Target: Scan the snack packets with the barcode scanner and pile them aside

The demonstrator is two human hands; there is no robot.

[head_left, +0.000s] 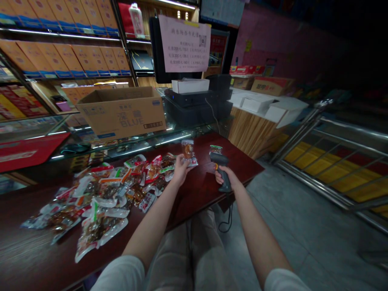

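Observation:
My left hand pinches the near edge of a clear snack packet with brown food in it, above the dark red table. Wrapped round the handle of a grey barcode scanner is my right hand; the scanner's head points left. A faint reddish light patch shows on the table beside it. Another small packet lies just beyond the scanner. Left of my left hand spreads a heap of sealed snack packets, several of them overlapping.
Behind the table is a glass counter with an open cardboard box and a monitor bearing a paper notice. Boxed goods fill the shelves at left. A metal railing stands at right. The scanner's cord hangs below the table edge.

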